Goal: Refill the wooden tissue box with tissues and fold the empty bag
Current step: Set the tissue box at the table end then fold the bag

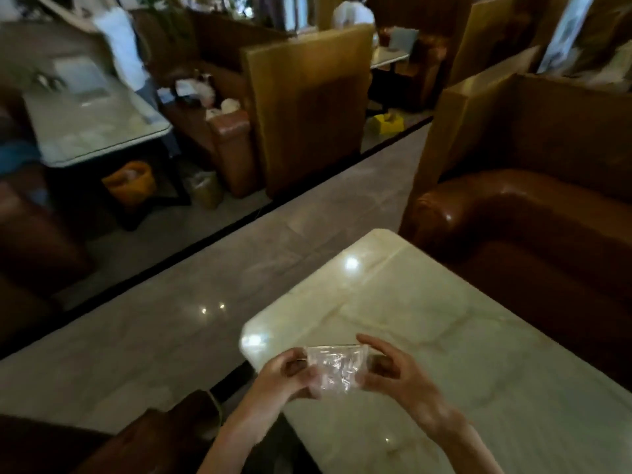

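A small, crumpled clear plastic bag (337, 367), folded down to a flat packet, is held between both hands just above the near left corner of the pale marble table (478, 354). My left hand (290, 374) pinches its left edge. My right hand (393, 371) pinches its right edge with thumb and fingers curled. The wooden tissue box is not in view.
A brown leather sofa (533, 227) stands behind the table at the right, and a brown seat (160, 436) lies at the lower left. Across the shiny floor aisle stand wooden booth partitions (307, 107), another table (92, 124), an orange bin (130, 183) and people in white.
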### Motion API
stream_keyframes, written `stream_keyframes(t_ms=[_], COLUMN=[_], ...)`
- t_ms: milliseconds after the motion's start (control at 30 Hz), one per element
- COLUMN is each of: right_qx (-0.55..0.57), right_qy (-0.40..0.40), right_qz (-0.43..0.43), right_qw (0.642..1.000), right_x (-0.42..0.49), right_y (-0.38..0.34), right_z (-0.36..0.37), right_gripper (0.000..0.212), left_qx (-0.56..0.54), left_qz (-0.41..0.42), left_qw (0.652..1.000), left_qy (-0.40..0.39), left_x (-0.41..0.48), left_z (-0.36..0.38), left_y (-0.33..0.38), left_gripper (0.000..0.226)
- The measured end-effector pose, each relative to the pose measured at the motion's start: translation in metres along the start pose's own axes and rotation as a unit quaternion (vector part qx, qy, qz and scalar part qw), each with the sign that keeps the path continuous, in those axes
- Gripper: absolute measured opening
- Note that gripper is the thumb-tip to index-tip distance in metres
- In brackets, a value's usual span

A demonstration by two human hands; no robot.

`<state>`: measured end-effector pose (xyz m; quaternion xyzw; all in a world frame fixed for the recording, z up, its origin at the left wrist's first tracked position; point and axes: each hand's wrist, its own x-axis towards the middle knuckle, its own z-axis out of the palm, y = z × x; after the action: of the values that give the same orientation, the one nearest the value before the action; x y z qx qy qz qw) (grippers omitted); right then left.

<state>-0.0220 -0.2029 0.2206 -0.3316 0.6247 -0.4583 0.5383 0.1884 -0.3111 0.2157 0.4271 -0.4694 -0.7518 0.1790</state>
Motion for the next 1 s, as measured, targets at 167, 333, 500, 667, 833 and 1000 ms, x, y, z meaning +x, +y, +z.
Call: stream_keyframes(t_ms=[167,333,500,667,833,1000], right_qx=[0.022,0.021,0.066,-0.003,-0.122,-0.237], right_qy=[-0.066,-0.061,-0.047,-0.040,-0.058,-0.095], right_qz=[0.087,0.201,0.329,0.396,0.365,0.348], right_qw=[0.994,0.977,0.941,0.917,0.921,0.902], right_x=[0.094,0.194,0.286,0.372,0.448,0.500], right_y=[-0.005,0.036,0.118,0.209,0.322,0.454], right_z=[0.108,0.223,0.337,0.415,0.473,0.518], right_gripper=[0.049,0.036,0.040,0.041,0.035,0.033], left_qx=[-0.026,-0.031,-0.124,-0.151,-0.069,0.071], left_qz=[-0.032,-0.099,-0.195,-0.251,-0.309,-0.374], left_qw=[0.997,0.986,0.954,0.934,0.917,0.895], left_qy=[0.070,0.127,0.191,0.202,0.244,0.231], left_x=[0.013,0.033,0.073,0.123,0.192,0.243], left_z=[-0.133,-0.262,-0.392,-0.486,-0.551,-0.612], left_y=[-0.011,-0.038,-0.105,-0.181,-0.280,-0.409], left_gripper=[0.036,0.035,0.034,0.031,0.022,0.028])
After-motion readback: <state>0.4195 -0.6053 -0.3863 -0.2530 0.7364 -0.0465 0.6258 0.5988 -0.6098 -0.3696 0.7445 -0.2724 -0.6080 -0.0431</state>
